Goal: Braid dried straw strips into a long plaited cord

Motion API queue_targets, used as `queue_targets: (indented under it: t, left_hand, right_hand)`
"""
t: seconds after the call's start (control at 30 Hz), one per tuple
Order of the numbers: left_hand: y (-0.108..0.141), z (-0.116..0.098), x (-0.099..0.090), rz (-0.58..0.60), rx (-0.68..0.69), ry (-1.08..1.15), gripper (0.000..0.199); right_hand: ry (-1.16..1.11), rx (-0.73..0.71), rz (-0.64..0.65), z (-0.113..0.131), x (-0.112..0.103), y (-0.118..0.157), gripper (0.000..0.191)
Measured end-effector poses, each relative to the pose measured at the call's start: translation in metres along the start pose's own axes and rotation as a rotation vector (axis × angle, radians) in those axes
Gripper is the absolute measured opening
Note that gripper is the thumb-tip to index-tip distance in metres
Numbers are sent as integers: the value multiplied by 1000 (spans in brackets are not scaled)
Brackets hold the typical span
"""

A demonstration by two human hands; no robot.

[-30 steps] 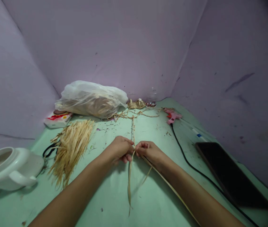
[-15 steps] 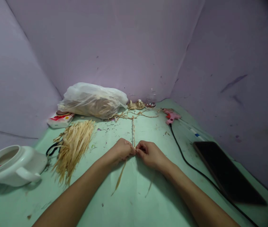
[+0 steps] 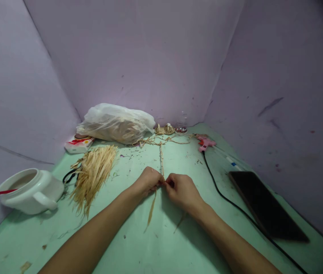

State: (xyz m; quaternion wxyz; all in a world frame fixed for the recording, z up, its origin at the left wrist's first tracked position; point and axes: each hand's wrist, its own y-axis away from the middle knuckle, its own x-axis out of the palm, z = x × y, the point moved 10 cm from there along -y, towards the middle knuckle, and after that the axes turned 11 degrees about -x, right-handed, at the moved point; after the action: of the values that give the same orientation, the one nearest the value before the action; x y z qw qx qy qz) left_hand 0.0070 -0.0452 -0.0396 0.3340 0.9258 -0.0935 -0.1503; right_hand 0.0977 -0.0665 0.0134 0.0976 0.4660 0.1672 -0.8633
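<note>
A thin braided straw cord (image 3: 162, 158) runs down the middle of the green tabletop toward me. At its near end my left hand (image 3: 150, 179) pinches the strands, fingers curled. Right beside it, my right hand (image 3: 181, 189) also grips the cord's end between thumb and forefinger. The fingertips of both hands meet there and hide the exact crossing of the strands. A loose flat straw strand (image 3: 150, 213) hangs below my left hand, and a fainter strand (image 3: 180, 222) trails under my right.
Left lie a bundle of dry straw (image 3: 97, 173), a white pot (image 3: 33, 190) with a red stick and a tissue pack (image 3: 78, 145). Behind are a plastic bag (image 3: 118, 123) and woven pieces (image 3: 165, 129). Right are a pink glue gun (image 3: 206, 143), its black cord (image 3: 230, 201) and a dark tablet-like slab (image 3: 266, 205).
The camera view has shifted slightly. Both hands stay at the cord's end, their fingertips still together, with the right hand moved slightly in its grip.
</note>
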Motion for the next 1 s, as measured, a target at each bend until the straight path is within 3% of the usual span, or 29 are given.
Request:
queue_targets:
  t: [0.17,0.37,0.5,0.6,0.67,0.73,0.8,0.9,1.0]
  left_hand:
    - [4,6,4,84,-87,76,19]
    - [-1,5,2,69,-9,76,5]
    - [-2,4,2,65,21,67,2]
    - [-2,3,3,74,27,72,2]
    - [-1,2,2,85,29,76,4]
    - [0,1,2,114,39,75,6]
    - [0,0,4,154,59,68,9]
    - [0,0,3,169,88,75,11]
    - [-1,0,2,162,112,87,11]
  right_hand:
    - [156,-146,-13,16,0,4,17]
    - [296,-270,89,24,12,2,23]
    - [276,-331,141,32,15,6,24]
    - [131,-347,149,36,9,8,19]
    - [-2,-248,15,22,-11,3,23]
    - [-127,-53,-207,-8,-37,-1,30]
    - [-278,122,-325,-39,-44,-4,33]
    - [-540,219,-205,-53,-13,-15,26]
    - [-700,255,-5,-41,27,-17,20]
